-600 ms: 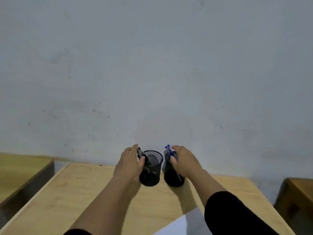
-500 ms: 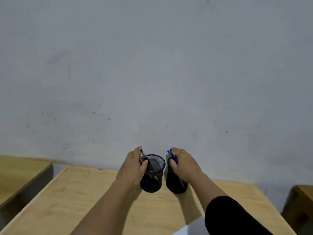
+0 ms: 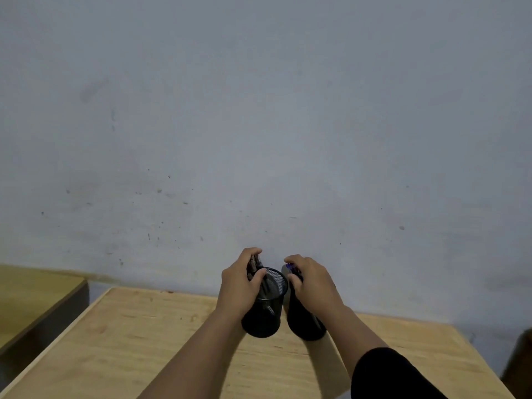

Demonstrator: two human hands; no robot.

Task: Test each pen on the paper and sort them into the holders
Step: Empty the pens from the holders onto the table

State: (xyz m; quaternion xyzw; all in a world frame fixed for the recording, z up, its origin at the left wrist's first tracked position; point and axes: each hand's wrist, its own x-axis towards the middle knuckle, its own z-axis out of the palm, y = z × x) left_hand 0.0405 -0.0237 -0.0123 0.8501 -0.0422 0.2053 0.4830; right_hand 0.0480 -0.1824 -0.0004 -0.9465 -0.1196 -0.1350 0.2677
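Two black mesh pen holders stand side by side on the wooden table (image 3: 149, 347), close to the wall. My left hand (image 3: 239, 286) wraps the left holder (image 3: 263, 319) and pinches the dark pens (image 3: 254, 264) sticking out of its rim. My right hand (image 3: 313, 283) covers the top of the right holder (image 3: 303, 323), its fingers closed around the blue pens (image 3: 290, 267) inside. The paper is out of view.
A plain grey wall (image 3: 259, 125) rises straight behind the table's far edge. Another wooden desk (image 3: 31, 295) stands to the left across a narrow gap. A dark brown piece of furniture (image 3: 521, 364) shows at the right edge.
The view has tilted upward, so the white paper at the bottom has dropped out of sight. Both hands have closed further over the pen tops in the holders.
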